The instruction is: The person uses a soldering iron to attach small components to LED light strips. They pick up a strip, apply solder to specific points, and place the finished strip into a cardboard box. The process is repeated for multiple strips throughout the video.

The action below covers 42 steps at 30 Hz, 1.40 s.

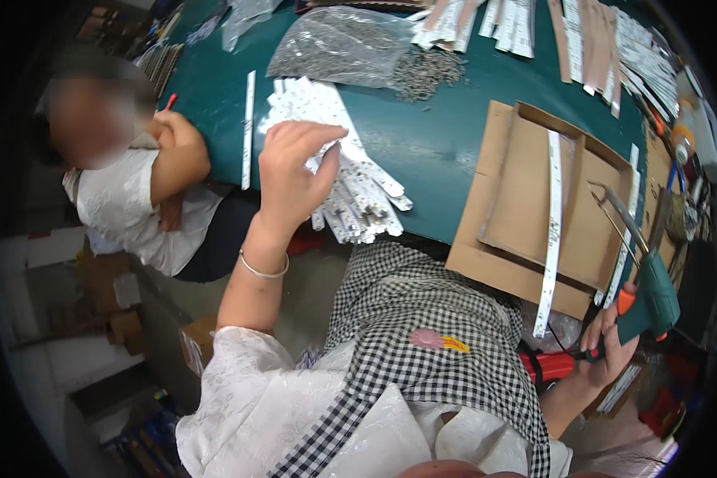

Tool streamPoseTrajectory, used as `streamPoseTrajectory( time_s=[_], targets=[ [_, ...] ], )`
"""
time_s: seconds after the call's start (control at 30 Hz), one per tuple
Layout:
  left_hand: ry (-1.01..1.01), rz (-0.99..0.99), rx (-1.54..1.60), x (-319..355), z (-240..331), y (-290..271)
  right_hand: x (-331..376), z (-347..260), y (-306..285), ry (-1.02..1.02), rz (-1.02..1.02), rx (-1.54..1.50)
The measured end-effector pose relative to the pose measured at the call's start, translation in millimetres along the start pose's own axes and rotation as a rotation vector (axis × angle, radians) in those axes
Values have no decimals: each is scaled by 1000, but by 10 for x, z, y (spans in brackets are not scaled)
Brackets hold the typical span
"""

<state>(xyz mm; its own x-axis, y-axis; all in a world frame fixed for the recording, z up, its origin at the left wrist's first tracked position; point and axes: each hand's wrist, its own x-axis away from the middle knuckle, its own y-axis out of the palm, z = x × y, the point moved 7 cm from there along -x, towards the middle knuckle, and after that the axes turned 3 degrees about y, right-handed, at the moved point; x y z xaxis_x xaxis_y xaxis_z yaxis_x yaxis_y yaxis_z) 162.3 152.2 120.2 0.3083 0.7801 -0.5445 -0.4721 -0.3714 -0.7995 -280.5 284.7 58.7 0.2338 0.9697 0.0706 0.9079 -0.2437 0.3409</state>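
Observation:
My left hand point(299, 163) is raised over a heap of white LED strips point(362, 191) near the table's front edge. Its thumb and fingers curve together in a pinch, and whatever lies between the tips is too small to make out. On the right, my right hand point(605, 346) grips a green soldering gun point(652, 299), whose two bent metal prongs point up and away over a shallow cardboard box point(494, 179). One LED strip point(551, 231) lies across the box and sticks out past its near edge. Another strip point(625, 239) lies along the box's right side.
A clear bag point(334, 48) of small grey pieces lies behind the strips, with loose pieces point(430, 73) beside it. More strips point(510, 24) lie at the back right. Another person point(135, 167) sits at the table's left side. Tools and a bottle point(683, 131) crowd the right edge.

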Motion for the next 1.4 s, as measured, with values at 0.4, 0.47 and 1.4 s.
streamPoseTrajectory(
  time_s=[0.4, 0.47, 1.4],
  targets=[
    [-173, -636, 79, -830, -308, 1625, 168, 62, -125, 41, 98, -64],
    [-170, -638, 22, -823, -343, 1671, 168, 78, -162, 50, 114, -70],
    [-130, -616, 40, -647, -314, 1541, 170, -9, -360, -59, 187, -196]
  ],
)
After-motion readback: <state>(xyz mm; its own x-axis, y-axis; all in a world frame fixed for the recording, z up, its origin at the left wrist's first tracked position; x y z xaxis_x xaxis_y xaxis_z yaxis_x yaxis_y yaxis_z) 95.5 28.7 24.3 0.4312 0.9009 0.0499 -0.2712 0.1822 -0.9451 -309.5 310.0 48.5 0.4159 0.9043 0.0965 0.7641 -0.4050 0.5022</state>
